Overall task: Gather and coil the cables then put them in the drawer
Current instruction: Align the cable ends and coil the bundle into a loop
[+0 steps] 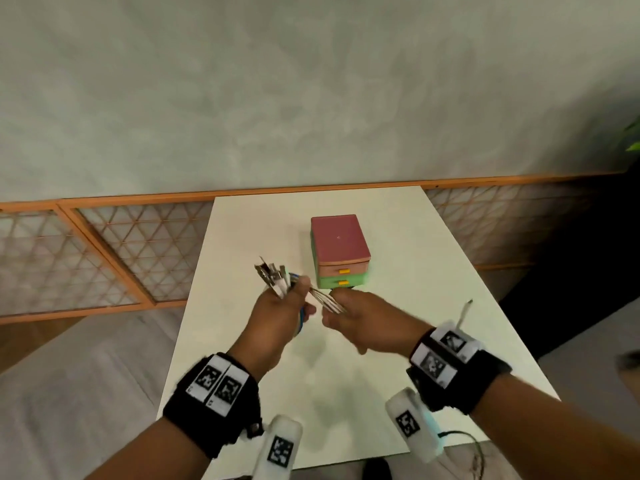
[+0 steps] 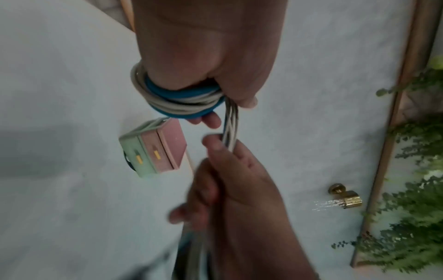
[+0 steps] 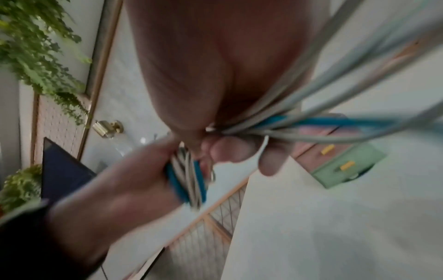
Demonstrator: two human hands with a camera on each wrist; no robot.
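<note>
Two bare hands work above a white table (image 1: 398, 237). The left hand (image 1: 277, 315) is closed around a bundle of cables (image 2: 172, 102), blue and pale grey, looped several turns round its fingers, with plug ends (image 1: 273, 277) fanning up and away from the fist. From that coil a straight run of strands crosses the short gap rightward into the right hand (image 1: 360, 318), which pinches them between thumb and fingers; the loose tails trail back past the right wrist. The exact number of cables cannot be told. One small drawer unit (image 1: 341, 252) stands just beyond the hands, nearer the right, with two drawers, pink over green, both closed.
</note>
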